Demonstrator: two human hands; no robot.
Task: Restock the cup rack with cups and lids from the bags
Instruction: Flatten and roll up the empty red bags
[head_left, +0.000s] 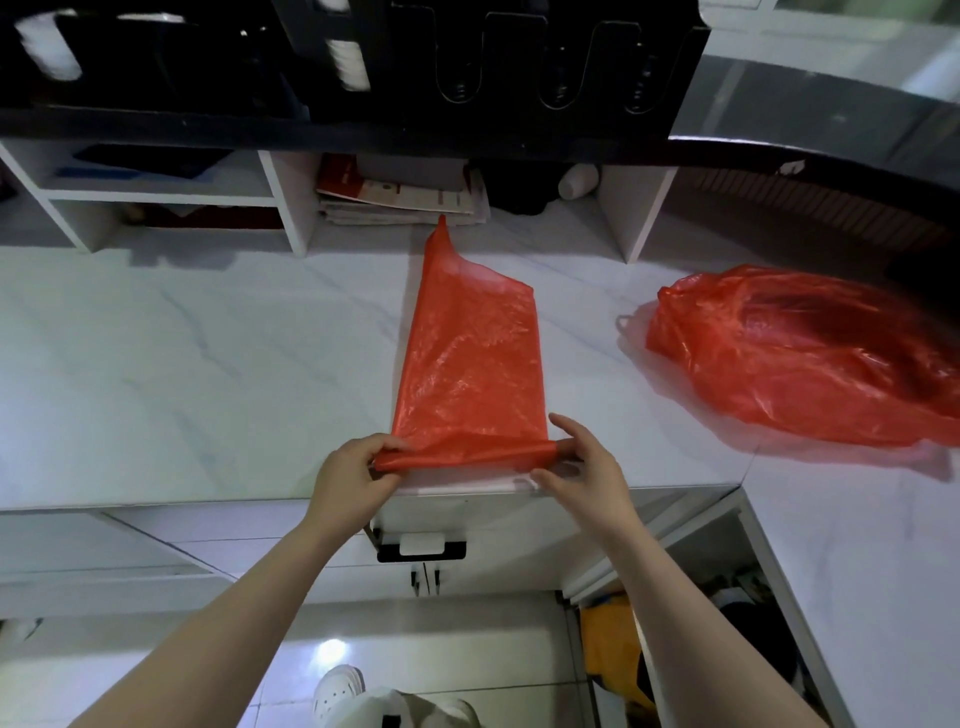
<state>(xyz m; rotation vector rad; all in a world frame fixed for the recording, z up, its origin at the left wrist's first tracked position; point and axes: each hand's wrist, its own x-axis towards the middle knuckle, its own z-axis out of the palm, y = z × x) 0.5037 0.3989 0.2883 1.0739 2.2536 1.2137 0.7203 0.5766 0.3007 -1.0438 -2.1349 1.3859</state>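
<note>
A flat, empty red plastic bag (470, 353) lies stretched out on the white marble counter (197, 364), its near end rolled into a tight fold at the counter's front edge. My left hand (353, 475) pinches the left end of that roll. My right hand (582, 467) pinches the right end with thumb and fingers. A second red bag (800, 358), bulging with dark contents, sits on the counter to the right. The black cup rack (493, 67) stands on the upper ledge, with white stacks (348, 65) showing in some slots.
White cubby shelves (280, 202) at the counter's back hold papers (410, 200) and a white bottle (579, 182). An open cabinet (691, 623) at lower right shows yellow and dark items. The counter turns a corner along the right side.
</note>
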